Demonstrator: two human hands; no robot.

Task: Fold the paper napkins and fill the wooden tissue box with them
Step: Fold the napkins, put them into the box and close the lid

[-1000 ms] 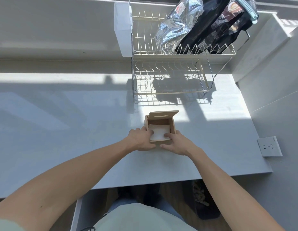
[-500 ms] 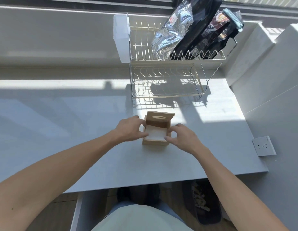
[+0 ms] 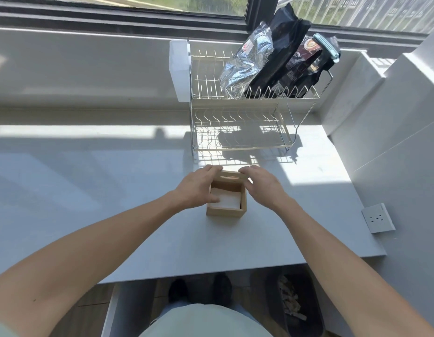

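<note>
A small wooden tissue box point(image 3: 225, 211) stands on the grey counter point(image 3: 94, 190), open at the top. White folded napkins point(image 3: 229, 200) lie inside it. Its wooden lid point(image 3: 231, 175), with an oval slot, tilts up at the far side. My left hand point(image 3: 199, 188) grips the lid's left end, its thumb reaching down over the napkins. My right hand point(image 3: 261, 184) grips the lid's right end. Both hands hold the lid from either side.
A two-tier wire dish rack point(image 3: 240, 122) stands just beyond the box, with a silver bag point(image 3: 245, 64) and black bags point(image 3: 291, 66) on its upper tier. A wall socket point(image 3: 378, 221) sits at the right. A bin point(image 3: 293, 310) stands under the counter edge.
Both hands have moved from the box's near sides up to the lid at the far side. The view has tilted up, showing the window.
</note>
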